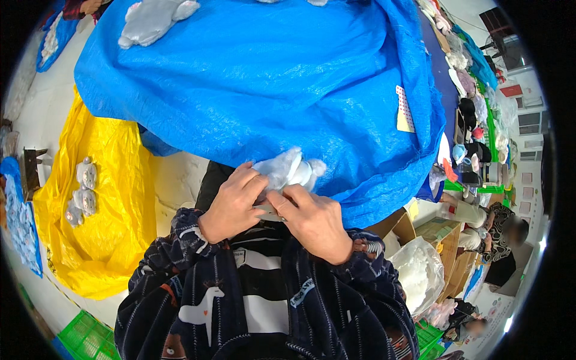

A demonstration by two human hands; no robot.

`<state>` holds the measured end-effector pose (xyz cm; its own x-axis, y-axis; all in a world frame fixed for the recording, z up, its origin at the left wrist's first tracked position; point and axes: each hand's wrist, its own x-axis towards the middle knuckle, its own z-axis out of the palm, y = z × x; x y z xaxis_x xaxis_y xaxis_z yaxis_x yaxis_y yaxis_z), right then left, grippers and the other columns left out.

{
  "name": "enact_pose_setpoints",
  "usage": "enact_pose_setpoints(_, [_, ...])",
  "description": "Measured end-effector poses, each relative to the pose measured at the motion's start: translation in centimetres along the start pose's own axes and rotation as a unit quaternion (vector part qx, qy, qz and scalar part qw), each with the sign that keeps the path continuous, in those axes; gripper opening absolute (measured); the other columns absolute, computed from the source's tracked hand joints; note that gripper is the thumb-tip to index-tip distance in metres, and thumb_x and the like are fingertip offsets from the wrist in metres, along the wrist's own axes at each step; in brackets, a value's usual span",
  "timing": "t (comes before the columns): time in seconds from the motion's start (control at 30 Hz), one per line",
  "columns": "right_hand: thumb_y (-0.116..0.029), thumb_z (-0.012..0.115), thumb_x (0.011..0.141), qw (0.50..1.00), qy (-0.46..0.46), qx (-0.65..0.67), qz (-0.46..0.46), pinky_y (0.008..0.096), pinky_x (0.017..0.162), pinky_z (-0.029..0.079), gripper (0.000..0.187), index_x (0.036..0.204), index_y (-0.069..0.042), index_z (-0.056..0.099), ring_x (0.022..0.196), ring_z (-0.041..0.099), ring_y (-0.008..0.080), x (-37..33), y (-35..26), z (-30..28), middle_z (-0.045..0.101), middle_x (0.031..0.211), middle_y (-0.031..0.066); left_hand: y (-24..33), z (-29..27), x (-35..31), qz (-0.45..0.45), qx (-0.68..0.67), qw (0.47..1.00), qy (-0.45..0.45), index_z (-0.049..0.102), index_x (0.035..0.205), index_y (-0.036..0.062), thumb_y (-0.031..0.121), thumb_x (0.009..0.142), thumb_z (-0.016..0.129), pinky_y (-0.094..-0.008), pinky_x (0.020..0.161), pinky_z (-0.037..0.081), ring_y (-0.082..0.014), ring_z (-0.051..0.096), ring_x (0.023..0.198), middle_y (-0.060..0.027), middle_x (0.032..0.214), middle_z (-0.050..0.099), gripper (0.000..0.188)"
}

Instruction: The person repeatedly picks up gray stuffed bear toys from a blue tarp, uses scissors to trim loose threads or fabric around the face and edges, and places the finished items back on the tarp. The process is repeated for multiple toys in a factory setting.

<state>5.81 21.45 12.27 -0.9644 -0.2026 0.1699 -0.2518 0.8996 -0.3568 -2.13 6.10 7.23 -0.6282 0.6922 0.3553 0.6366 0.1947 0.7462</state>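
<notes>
A light grey plush piece with paler patches is between my hands, at the near edge of a blue sheet. My left hand grips its left side with the fingers curled over it. From the other side my right hand pinches the lower part between thumb and fingers. The spot where the fingertips meet is partly hidden, so whether anything small is held there cannot be made out. Another flat grey plush piece lies on the blue sheet at the far left.
On the left, a yellow sheet holds several small grey plush toys. A dotted card lies at the right of the blue sheet. Beyond are a bag of white stuffing, cardboard boxes, a green crate and other people.
</notes>
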Motion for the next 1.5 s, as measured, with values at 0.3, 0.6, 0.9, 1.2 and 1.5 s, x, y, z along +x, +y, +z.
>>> enact_pose_setpoints(0.3, [-0.001, 0.065, 0.060, 0.996, 0.083, 0.019, -0.033, 0.0292, 0.051, 0.046, 0.035, 0.093, -0.007, 0.057, 0.062, 0.059, 0.0193, -0.5, 1.9, 2.4, 0.056, 0.092, 0.0047, -0.2, 0.3, 0.1, -0.063, -0.050, 0.997, -0.018, 0.049, 0.088, -0.0012, 0.001, 0.061, 0.065, -0.0412, 0.061, 0.043, -0.0363, 0.052, 0.073, -0.0160, 0.080, 0.050, 0.031])
enact_pose_setpoints(0.6, [0.004, 0.064, 0.059, 0.985, 0.108, 0.127, 0.045, 0.0315, 0.052, 0.046, 0.032, 0.086, -0.004, 0.050, 0.063, 0.059, 0.0234, -1.2, 2.3, 3.2, 0.057, 0.090, 0.0058, -1.0, 1.5, -1.2, -0.038, -0.088, 0.995, -0.009, 0.049, 0.088, -0.0001, 0.005, 0.067, 0.064, -0.0369, 0.057, 0.044, -0.0341, 0.053, 0.068, -0.0163, 0.081, 0.052, 0.026])
enact_pose_setpoints(0.9, [-0.005, 0.060, 0.079, 0.958, 0.154, 0.170, 0.172, 0.0316, 0.056, 0.047, 0.010, 0.079, 0.000, 0.051, 0.063, 0.060, 0.0257, -2.0, 4.1, 3.4, 0.061, 0.079, 0.0129, -0.2, 1.1, -3.3, -0.156, -0.215, 0.960, -0.087, 0.048, 0.084, 0.0002, 0.008, 0.066, 0.065, -0.0338, 0.053, 0.041, -0.0273, 0.049, 0.057, -0.0135, 0.069, 0.047, 0.026])
enact_pose_setpoints(1.2, [-0.015, 0.059, 0.082, 0.940, 0.104, 0.247, 0.209, 0.0338, 0.053, 0.044, 0.017, 0.079, 0.001, 0.055, 0.062, 0.059, 0.0292, -1.3, 3.4, 3.8, 0.058, 0.071, 0.0170, -1.5, 3.0, -3.8, 0.004, -0.054, 0.998, -0.029, 0.050, 0.100, 0.0007, 0.008, 0.062, 0.061, -0.0399, 0.073, 0.044, -0.0347, 0.050, 0.083, -0.0139, 0.095, 0.050, 0.040])
enact_pose_setpoints(1.5, [-0.024, 0.061, 0.083, 0.829, -0.134, 0.476, 0.263, 0.0256, 0.053, 0.039, 0.025, 0.084, 0.001, 0.059, 0.063, 0.045, 0.0071, -2.7, 8.9, 6.2, 0.053, 0.065, 0.0029, -2.3, 2.6, -5.2, 0.196, -0.042, 0.979, -0.040, 0.053, 0.102, 0.0001, 0.008, 0.061, 0.061, -0.0390, 0.078, 0.046, -0.0346, 0.054, 0.091, -0.0143, 0.100, 0.053, 0.043])
